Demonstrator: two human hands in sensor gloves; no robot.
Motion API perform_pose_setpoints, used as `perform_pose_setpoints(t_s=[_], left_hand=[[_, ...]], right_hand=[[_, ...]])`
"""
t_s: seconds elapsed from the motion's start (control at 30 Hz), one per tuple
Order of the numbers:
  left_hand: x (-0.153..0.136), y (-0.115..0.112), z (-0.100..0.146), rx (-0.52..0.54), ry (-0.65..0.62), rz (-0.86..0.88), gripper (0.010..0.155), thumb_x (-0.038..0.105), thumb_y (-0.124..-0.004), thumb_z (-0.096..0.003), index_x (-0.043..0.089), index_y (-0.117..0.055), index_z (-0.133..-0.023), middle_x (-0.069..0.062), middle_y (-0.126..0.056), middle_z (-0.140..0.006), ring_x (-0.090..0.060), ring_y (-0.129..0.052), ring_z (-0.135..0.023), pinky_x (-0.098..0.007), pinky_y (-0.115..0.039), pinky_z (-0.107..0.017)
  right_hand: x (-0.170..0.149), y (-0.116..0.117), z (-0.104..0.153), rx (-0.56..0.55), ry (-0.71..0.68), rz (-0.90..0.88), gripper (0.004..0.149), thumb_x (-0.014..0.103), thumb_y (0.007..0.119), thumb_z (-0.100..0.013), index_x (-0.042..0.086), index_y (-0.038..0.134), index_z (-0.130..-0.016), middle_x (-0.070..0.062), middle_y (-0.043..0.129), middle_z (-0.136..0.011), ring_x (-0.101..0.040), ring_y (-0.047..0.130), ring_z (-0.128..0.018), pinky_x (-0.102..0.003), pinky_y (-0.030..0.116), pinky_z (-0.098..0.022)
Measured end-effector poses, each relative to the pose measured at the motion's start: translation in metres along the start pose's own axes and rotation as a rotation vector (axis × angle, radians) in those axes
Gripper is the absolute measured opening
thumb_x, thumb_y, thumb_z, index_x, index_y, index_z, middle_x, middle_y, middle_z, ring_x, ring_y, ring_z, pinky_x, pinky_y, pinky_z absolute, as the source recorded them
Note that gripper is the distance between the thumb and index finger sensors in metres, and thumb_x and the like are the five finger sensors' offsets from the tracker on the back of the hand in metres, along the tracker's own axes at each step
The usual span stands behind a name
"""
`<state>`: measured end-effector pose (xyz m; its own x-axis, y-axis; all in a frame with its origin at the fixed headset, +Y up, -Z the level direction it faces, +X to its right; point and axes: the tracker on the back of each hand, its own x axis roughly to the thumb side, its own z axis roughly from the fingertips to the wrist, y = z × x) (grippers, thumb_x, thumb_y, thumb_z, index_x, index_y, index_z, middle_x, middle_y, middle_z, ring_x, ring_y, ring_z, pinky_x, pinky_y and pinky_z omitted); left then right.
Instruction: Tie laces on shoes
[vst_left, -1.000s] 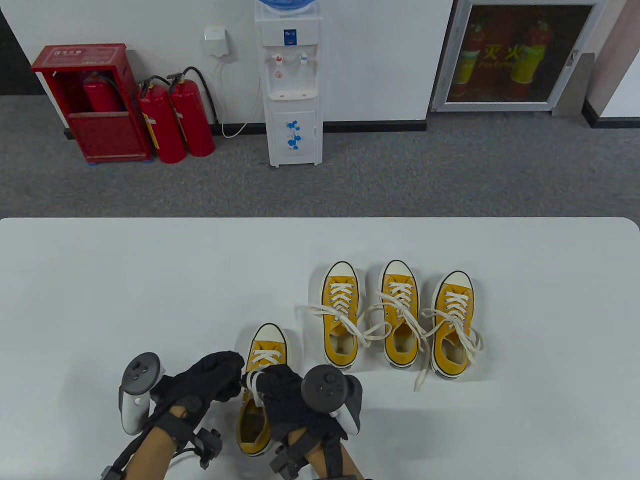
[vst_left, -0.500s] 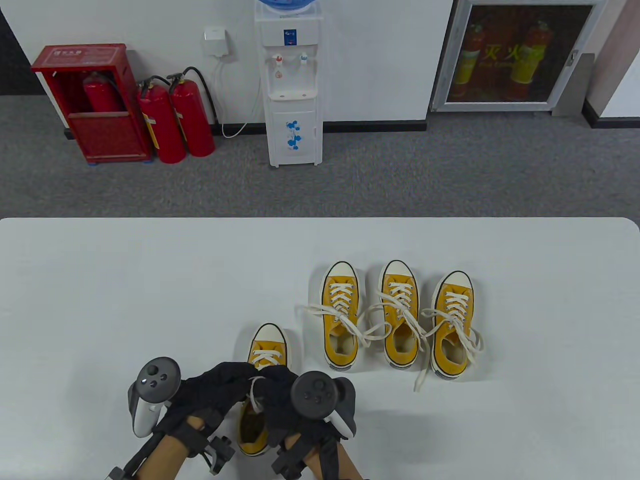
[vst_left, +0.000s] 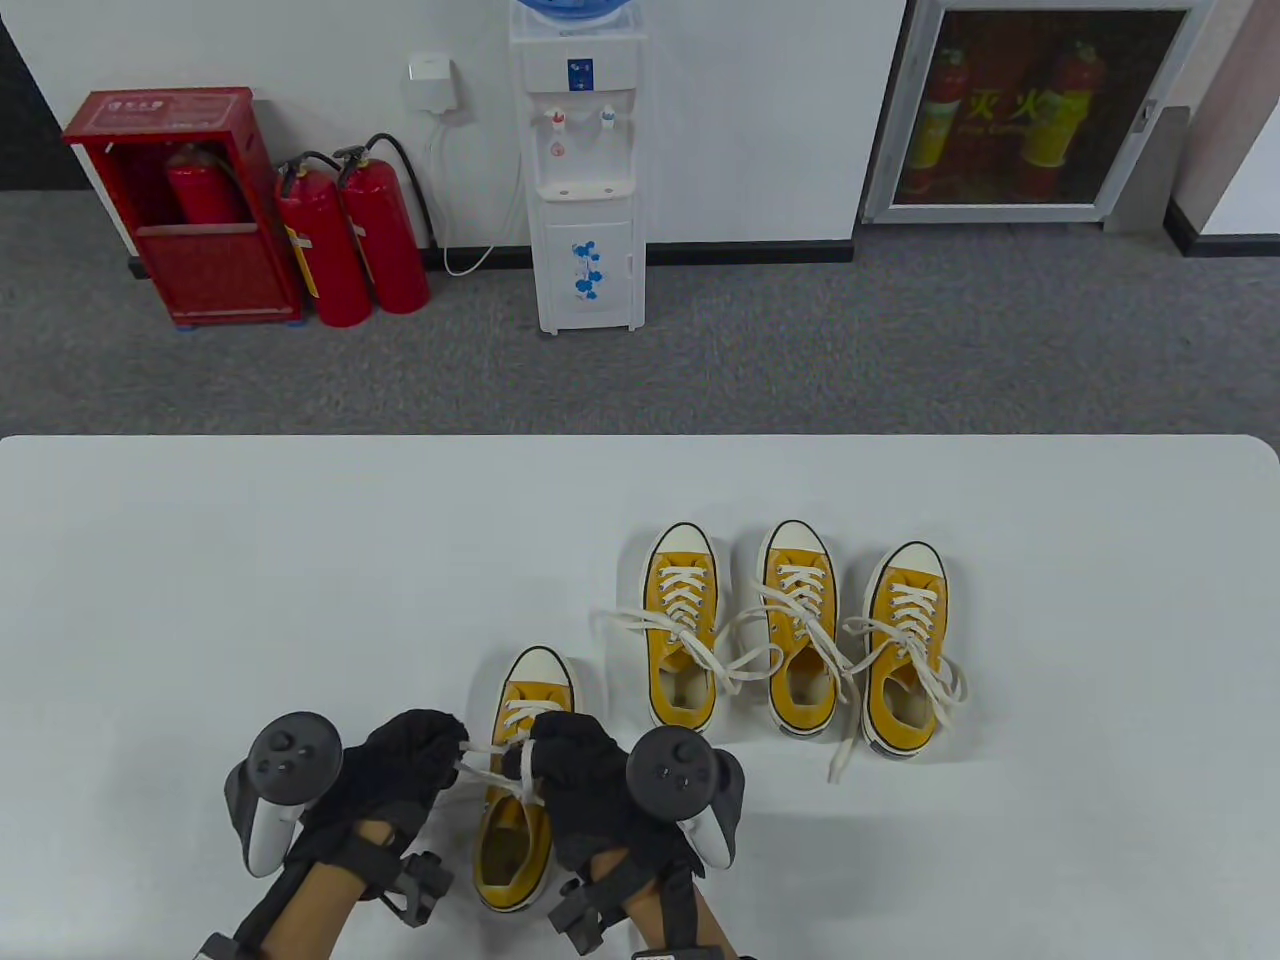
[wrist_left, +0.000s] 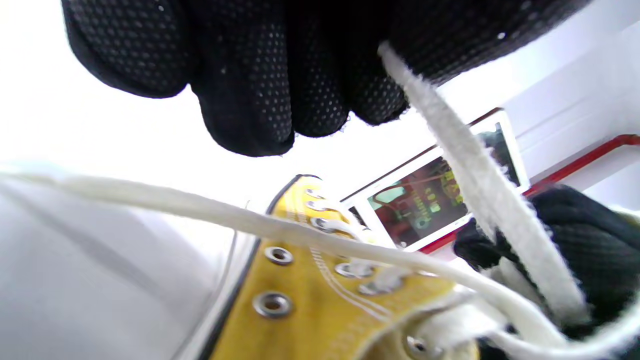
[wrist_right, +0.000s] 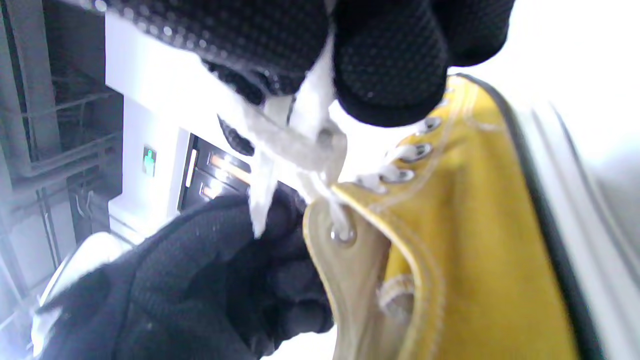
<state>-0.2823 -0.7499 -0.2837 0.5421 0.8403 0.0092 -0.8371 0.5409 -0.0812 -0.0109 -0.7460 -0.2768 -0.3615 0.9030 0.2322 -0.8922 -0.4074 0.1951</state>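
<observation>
We see the yellow canvas low-top shoe (vst_left: 520, 790) near the white tabletop (vst_left: 200, 560) front edge | left hand (vst_left: 400, 775) pinching its white flat lace (vst_left: 490, 770) | right hand (vst_left: 580, 790) gripping the lace too

1. You are wearing a black knit glove on your left hand (vst_left: 405, 765), its fabric showing a fine dotted grip texture in the left wrist view.
2. You are wearing a matching black glove on your right hand (vst_left: 580, 780), with the same dotted weave on its fingers (wrist_right: 390, 65).
3. You are carrying a tracker (vst_left: 275, 785) on the back of the left hand, with a dark grey round head bearing small buttons and a light grey handle.
4. You are carrying a second tracker (vst_left: 685, 790) on the right hand, likewise dark grey on top and white beneath.
5. You are wearing black straps and boxy black mounts at both wrists.
</observation>
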Motion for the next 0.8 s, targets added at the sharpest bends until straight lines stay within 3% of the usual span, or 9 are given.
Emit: perform_pose_setpoints(t_s=[0.8], left_hand=[[-0.037,0.024,-0.008,0.016,0.176,-0.061,0.035,0.045,-0.071,-0.048,0.023,-0.09,-0.068,-0.011,-0.095,-0.081,-0.032,-0.104,-0.054,-0.058,-0.08,-0.051]], right_hand=[[-0.019,-0.032,0.001,-0.196,0.14,0.177,0.038,0.014,0.081,-0.04,0.018,0.09,-0.076,-0.003,0.072,-0.092,-0.019,0.093,-0.042,-0.053,0.07,-0.059]])
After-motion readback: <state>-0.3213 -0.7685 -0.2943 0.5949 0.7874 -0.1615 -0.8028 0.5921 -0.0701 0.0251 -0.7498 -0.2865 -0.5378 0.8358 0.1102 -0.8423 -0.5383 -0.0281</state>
